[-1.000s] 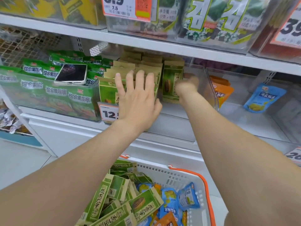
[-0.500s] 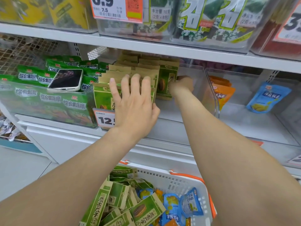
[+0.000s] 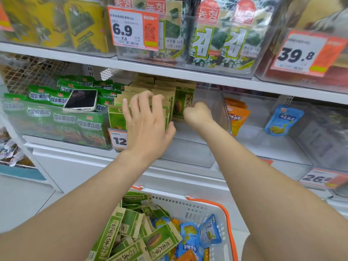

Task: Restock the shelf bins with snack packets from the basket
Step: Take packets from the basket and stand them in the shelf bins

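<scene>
Green-and-tan snack packets stand in a row in the clear middle bin on the shelf. My left hand reaches into the bin, its fingertips hooked over the tops of the row. My right hand is curled at the lower right edge of one upright green packet at the row's right end; its fingers are hidden behind the knuckles. Below, a white basket with orange handles holds several more green packets and blue packets.
A phone lies on green packets in the left bin. To the right are bins with orange packets and one blue packet. The upper shelf edge overhangs the bins, with seaweed packs above.
My left fingers went from flat against the packets to hooked over their tops. My right hand drew closer to the row, bringing the upright green packet against it.
</scene>
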`<state>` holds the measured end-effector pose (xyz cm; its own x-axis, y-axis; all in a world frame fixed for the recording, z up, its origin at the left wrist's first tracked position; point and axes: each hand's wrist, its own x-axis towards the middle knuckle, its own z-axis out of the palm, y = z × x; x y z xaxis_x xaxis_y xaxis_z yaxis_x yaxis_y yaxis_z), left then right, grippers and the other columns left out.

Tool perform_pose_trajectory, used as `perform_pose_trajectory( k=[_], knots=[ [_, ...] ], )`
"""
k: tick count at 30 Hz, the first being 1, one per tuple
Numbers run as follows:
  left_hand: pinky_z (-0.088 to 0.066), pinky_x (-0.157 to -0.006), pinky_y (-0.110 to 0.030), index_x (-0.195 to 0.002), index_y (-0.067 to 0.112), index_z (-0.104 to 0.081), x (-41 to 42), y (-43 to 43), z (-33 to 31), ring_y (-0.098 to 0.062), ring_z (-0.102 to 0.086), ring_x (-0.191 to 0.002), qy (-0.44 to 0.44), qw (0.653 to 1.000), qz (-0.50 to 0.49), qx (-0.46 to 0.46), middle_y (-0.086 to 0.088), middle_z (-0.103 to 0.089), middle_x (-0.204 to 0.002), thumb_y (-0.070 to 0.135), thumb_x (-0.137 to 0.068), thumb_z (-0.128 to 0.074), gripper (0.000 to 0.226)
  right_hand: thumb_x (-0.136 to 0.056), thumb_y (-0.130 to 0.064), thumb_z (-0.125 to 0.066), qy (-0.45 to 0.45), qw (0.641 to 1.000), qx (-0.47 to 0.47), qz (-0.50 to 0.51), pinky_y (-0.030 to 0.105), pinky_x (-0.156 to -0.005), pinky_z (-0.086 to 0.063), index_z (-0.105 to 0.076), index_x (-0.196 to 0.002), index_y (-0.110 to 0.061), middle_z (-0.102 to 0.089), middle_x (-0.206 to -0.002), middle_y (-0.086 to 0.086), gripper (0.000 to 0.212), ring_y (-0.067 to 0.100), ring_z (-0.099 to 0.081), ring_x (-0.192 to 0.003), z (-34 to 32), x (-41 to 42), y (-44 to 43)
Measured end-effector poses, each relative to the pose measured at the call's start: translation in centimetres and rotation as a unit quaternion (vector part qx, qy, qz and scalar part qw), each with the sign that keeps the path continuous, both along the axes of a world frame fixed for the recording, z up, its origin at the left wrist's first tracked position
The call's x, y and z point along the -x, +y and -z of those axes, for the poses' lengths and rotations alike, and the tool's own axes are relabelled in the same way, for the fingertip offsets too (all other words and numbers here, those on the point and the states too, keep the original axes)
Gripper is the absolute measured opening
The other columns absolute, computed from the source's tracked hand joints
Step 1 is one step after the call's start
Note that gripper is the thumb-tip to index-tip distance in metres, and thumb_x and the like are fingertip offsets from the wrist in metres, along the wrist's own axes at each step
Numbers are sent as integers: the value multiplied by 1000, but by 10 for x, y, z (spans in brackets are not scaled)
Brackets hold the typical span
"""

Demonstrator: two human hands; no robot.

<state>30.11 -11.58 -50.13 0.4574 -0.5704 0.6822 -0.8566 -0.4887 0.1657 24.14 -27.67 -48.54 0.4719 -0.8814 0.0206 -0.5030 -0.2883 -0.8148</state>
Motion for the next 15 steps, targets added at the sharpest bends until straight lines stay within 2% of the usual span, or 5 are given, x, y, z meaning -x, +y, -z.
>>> perform_pose_trajectory(
  k=[3, 6, 9, 12, 15],
  knots=[
    [-43, -82, -48, -105, 11, -54, 5, 18, -3, -35, -47, -99, -52, 997, 45, 41, -12, -49, -107, 36, -83, -63, 34, -89, -17, -46, -15, 990, 141, -16, 30, -83, -48, -70, -87, -14, -72, -99, 9, 25, 33, -63, -94, -9, 28, 30],
    [-42, -65, -43, -80, 15, -53, 12, 37, 7, -29, -48, -82, -38, 993, 114, -1, -4, -49, -83, 41, -87, -56, 28, -78, -14, -41, -14, 968, 229, -105, 43, -73, -59, -69, -67, -9, -69, -66, 9, 30, 33, -65, -75, -17, 57, 61],
    [-43, -56, -33, -70, 20, -55, 26, 56, 27, -28, -58, -69, 71, 983, 85, -146, 2, -54, -69, 58, -85, -43, 42, -79, -4, -43, 80, 954, 141, -253, 37, -48, -57, -68, -68, 3, -67, -57, 16, 28, 28, -67, -50, -28, 79, 98],
    [-50, -67, -33, -84, 22, -64, 37, 74, 53, -29, -64, -83, 158, 916, 80, -360, 1, -64, -82, 61, -90, -50, 42, -87, 1, -45, 281, 886, -8, -368, 30, -50, -56, -73, -87, 4, -76, -74, 16, 28, 32, -76, -63, -14, 93, 123],
    [-52, -77, -35, -107, 26, -69, 52, 96, 83, -27, -64, -95, 185, 807, 157, -539, 0, -67, -104, 49, -97, -55, 29, -95, -8, -50, 410, 808, -6, -422, 41, -66, -66, -73, -98, 2, -77, -85, 15, 24, 32, -78, -72, 15, 105, 146]
  ],
)
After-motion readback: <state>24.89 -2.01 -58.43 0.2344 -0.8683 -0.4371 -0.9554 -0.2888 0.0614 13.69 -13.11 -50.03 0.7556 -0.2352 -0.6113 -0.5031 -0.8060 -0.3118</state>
